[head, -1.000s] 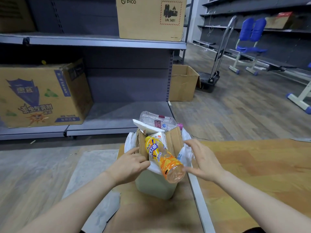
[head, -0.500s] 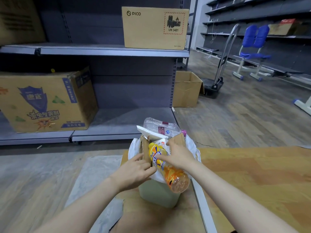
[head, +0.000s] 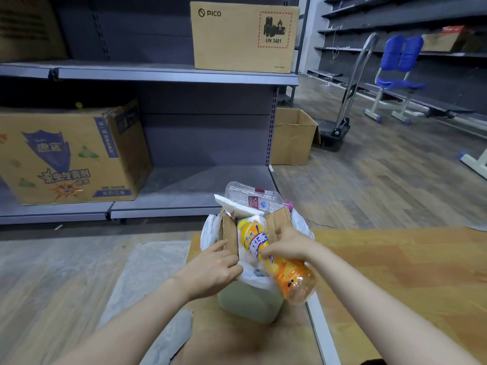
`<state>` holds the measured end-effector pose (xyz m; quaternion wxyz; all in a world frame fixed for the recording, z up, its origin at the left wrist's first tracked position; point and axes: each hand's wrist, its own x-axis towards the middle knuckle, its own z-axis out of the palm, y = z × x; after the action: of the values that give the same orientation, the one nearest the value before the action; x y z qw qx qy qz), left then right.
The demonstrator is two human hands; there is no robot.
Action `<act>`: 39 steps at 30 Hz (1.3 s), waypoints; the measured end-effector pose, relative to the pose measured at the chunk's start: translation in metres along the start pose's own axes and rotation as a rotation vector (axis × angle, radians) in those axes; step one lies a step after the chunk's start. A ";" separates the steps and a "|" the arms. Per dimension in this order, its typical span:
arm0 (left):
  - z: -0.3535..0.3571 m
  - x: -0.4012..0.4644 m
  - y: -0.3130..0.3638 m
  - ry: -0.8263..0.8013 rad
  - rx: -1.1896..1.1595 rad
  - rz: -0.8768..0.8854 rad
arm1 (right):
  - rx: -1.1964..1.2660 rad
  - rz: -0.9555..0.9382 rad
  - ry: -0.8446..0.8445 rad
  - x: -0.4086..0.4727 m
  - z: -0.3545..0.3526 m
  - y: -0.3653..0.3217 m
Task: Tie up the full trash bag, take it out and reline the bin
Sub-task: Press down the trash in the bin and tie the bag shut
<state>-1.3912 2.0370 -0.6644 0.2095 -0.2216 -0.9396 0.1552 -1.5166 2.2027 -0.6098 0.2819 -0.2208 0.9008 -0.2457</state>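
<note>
A small pale green bin [head: 247, 304] stands on the floor below me, lined with a white trash bag [head: 303, 227] whose edge hangs over the rim. It overflows with folded cardboard [head: 229, 235], a clear water bottle [head: 250, 198], white foam and an orange drink bottle [head: 287, 272] that sticks out toward me. My left hand [head: 210, 272] rests on the near left rim, fingertips pressing the cardboard and bag edge. My right hand [head: 287, 245] grips the orange bottle near its label.
Grey metal shelving stands behind the bin, with a printed carton [head: 68, 156] on the low shelf and a PICO box [head: 242, 35] above. An open cardboard box [head: 292, 138], a hand trolley [head: 340, 127] and a blue chair [head: 395, 77] stand to the right. An orange mat [head: 408, 272] covers the floor.
My right hand has moved left from the bag's right side onto the orange bottle and curled round it. My left hand stays at the rim, shifted slightly onto the cardboard.
</note>
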 end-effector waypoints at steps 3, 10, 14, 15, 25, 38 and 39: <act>0.000 0.000 0.000 0.008 -0.002 -0.013 | 0.330 -0.005 0.045 -0.008 -0.022 0.002; -0.001 0.002 0.002 -0.042 -0.019 -0.002 | 0.853 -0.021 0.404 0.020 -0.007 0.002; 0.000 -0.001 0.005 -0.038 -0.022 0.035 | 0.931 0.067 0.422 0.042 0.027 0.008; 0.000 -0.001 0.006 -0.026 -0.020 0.045 | 0.930 0.085 0.417 0.044 0.033 0.010; 0.002 -0.004 0.002 0.024 -0.023 0.030 | 0.600 0.161 0.498 0.053 0.045 0.009; 0.000 0.003 0.000 -0.042 -0.106 -0.033 | 0.400 0.034 0.564 0.049 0.044 0.019; 0.000 0.002 0.000 -0.054 -0.096 -0.035 | 0.343 0.004 0.580 0.048 0.043 0.022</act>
<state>-1.3931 2.0380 -0.6640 0.1761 -0.2105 -0.9551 0.1119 -1.5316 2.1808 -0.6726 0.0473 -0.0894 0.8895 -0.4457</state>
